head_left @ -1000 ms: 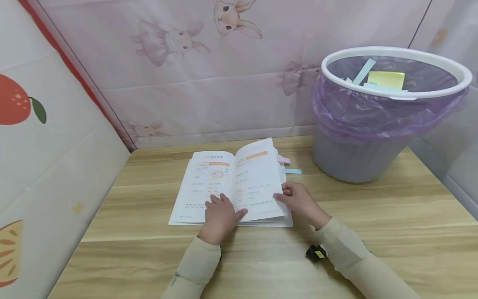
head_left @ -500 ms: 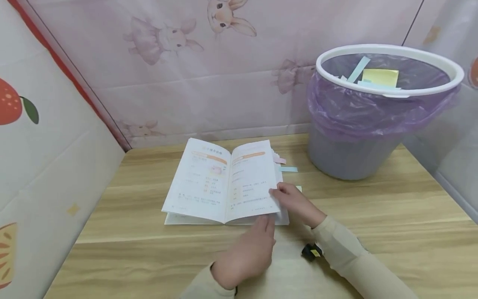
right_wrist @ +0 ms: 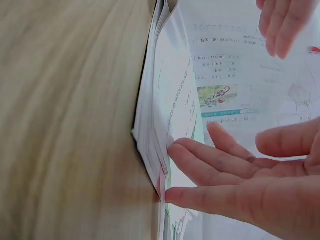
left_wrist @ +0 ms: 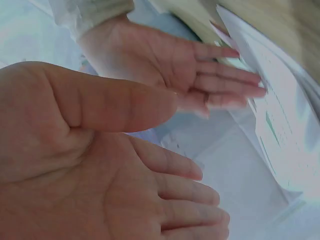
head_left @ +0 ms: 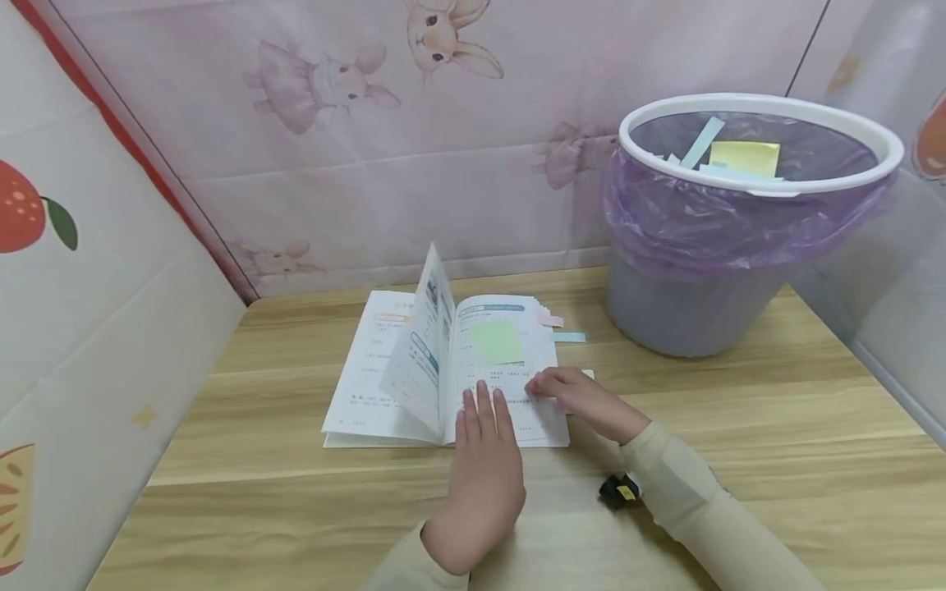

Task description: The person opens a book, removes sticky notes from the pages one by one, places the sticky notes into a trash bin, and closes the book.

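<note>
Facing a pink wall (head_left: 443, 205) across the bench (head_left: 244, 501), we extend left hand (head_left: 484, 480) and right hand (head_left: 584, 400) straight-fingered over the book (head_left: 421, 386).

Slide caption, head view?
Left hand and right hand at an open book, one page raised, green sticky note showing, lined bin to the right.

Book (head_left: 367, 369), bin (head_left: 695, 312), black object (head_left: 617, 492), green note (head_left: 497, 341), yellow note (head_left: 744, 157): one each. Page tabs (head_left: 568, 337): at least three.
</note>
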`<state>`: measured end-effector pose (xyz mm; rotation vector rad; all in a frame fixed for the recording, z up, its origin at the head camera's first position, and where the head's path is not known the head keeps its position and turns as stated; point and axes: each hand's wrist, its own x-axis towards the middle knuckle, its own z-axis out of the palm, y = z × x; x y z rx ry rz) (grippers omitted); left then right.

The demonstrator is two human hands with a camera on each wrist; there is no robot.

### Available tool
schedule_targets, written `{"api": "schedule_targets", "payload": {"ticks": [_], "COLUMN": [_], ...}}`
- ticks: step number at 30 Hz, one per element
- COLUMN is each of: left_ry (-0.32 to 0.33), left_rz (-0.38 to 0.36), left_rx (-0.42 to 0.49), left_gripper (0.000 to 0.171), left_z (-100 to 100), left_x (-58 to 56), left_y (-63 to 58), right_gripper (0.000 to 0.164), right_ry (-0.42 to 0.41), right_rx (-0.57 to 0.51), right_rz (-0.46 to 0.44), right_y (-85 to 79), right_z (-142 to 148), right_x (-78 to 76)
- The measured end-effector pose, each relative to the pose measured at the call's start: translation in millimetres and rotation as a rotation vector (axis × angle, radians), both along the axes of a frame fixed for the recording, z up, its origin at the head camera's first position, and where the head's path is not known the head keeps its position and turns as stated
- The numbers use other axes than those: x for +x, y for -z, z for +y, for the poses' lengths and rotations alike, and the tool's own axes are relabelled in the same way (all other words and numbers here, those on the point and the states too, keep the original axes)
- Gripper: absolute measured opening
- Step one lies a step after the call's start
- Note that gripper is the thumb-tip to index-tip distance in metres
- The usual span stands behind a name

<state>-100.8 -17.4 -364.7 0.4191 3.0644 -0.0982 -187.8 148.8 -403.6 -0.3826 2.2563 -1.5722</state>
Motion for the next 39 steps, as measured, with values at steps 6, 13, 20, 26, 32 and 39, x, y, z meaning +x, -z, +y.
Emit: {"api": "schedule_targets", "payload": {"ticks": [6,13,20,26,32,39], "left_ry": [-0.058,-0.14,-0.137,-0.071,-0.037,-0.009], "left_rz": [0.02,-0.037,-0.223,-0.295,-0.291,-0.268], "left_rx": [0.04,0.097,0.256,0.252,0.193,0.13], "left_gripper": [0.07,0.065,0.065,0.07,0.072,0.074], "left_z": [-16.0,-37.8,-55.8,-61.5,-65.0,-63.6], "left_x": [-13.7,-42.2,-59.6,-67.8,-71.4,-70.6], "left_y": [-5.7,2.5,13.9,21.4,26.0,28.0], "right_gripper": [0.031,0.029,0.04,0.053,0.052,0.018], "right_ry": [-0.091,-0.278,-0.244,-0.187,-0.189,-0.186], "right_rx": [0.186,0.456,0.68,0.759,0.771,0.723], "right_rz": [0.177,0.347,0.465,0.411,0.399,0.481], "right_y": [1.3,-1.7,-1.0,-3.1,-5.8,-14.4], "right_z": [-1.9,-8.8,-26.1,-33.5,-32.8,-21.0], "right_x": [-2.2,7.0,27.2,36.8,36.9,13.5]}}
